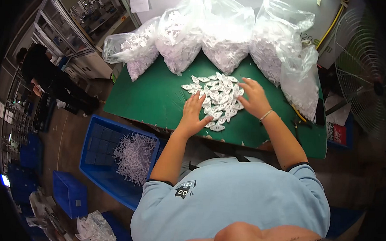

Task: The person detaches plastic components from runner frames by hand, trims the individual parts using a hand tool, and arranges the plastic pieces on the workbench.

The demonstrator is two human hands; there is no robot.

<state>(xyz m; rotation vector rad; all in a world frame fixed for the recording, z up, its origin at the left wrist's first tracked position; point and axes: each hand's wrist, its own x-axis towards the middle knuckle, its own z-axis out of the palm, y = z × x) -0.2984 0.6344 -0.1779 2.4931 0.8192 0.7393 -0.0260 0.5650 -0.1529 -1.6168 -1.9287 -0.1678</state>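
Flanking a pile of white pieces, the left hand lay flattened, thumb spread from the fingers, while the right hand curved over the opposite edge; whether it pinched a piece could not be told. Clear bags stood on the worktop beyond both hands, presumably leaving the near space for the pile.

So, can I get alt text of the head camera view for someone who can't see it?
A person's left hand and right hand flank a pile of white diamond-shaped pieces on a green tabletop. Clear plastic bags of white bits line its back and right side. Left of the person, a blue bin holds thin white strips.
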